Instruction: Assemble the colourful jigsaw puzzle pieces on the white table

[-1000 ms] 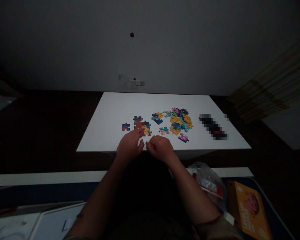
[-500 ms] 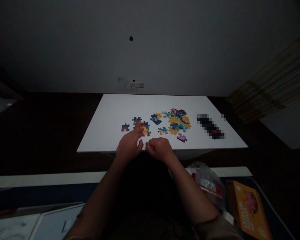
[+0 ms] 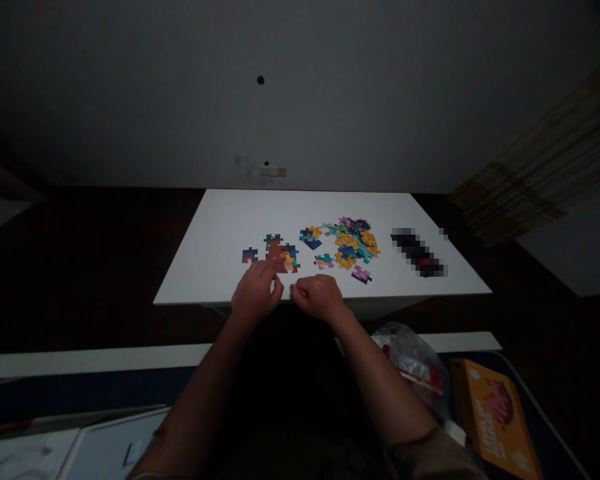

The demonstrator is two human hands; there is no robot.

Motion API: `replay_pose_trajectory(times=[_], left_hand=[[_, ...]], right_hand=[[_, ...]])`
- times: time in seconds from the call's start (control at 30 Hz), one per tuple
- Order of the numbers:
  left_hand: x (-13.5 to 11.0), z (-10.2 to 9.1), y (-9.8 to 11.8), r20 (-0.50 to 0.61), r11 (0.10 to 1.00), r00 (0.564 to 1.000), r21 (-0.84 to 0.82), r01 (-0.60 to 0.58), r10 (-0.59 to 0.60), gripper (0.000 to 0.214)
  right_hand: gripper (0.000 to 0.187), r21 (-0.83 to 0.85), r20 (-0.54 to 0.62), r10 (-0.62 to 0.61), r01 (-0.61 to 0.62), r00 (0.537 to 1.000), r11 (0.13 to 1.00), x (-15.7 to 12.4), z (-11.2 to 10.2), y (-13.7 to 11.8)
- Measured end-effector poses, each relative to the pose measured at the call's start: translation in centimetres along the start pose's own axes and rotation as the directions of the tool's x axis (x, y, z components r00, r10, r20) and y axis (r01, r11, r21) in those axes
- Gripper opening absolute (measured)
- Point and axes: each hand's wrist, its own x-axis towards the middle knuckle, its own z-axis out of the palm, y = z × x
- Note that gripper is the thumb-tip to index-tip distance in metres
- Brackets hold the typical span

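Note:
My left hand [image 3: 254,292] rests at the table's near edge, fingers bent and thumb apart from them. Its fingertips are just in front of a joined block of jigsaw pieces [image 3: 286,256] in brown, orange and blue. Nothing shows in that hand. My right hand [image 3: 319,295] lies closed in a loose fist on the same edge, with no piece visible in it. A dark blue puzzle piece [image 3: 250,255] lies left of the block. Right of the block lie a teal and pink piece [image 3: 324,261], a purple piece [image 3: 362,274] and a few blue and yellow pieces [image 3: 310,237].
A heap of loose puzzle pieces [image 3: 357,240] sits right of centre on the white table [image 3: 220,220]. Farther right is a pixelated dark object [image 3: 419,252]. Below the table, at right, are a clear plastic bag [image 3: 413,363] and an orange box [image 3: 500,417].
My left hand has drawn back slightly from the joined pieces, and its fingers have bent. My right hand keeps its place. The view has shifted a little.

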Motion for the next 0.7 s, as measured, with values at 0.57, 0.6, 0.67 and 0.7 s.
replay_pose_trajectory(times=[0.57, 0.6, 0.67, 0.7], left_hand=[[-1.6, 0.1, -0.2, 0.106, 0.982, 0.994, 0.191, -0.014, -0.007, 0.023], [-1.5, 0.1, -0.2, 0.096, 0.980, 0.995, 0.201, -0.005, -0.015, 0.023], [-1.5, 0.2, -0.1, 0.079, 0.975, 0.996, 0.221, 0.011, -0.029, 0.024], [-1.5, 0.2, -0.1, 0.074, 0.974, 0.997, 0.226, 0.015, -0.033, 0.025]], right_hand=[[0.036, 0.003, -0.002, -0.002, 0.002, 1.000, 1.000, -0.1, 0.0, -0.1], [0.036, 0.002, -0.001, -0.001, 0.001, 1.000, 1.000, -0.1, 0.0, -0.1], [0.036, 0.001, 0.010, 0.006, -0.006, 1.000, 1.000, 0.0, -0.1, -0.2], [0.036, -0.001, 0.015, 0.011, -0.011, 1.000, 1.000, 0.0, -0.1, -0.2]])
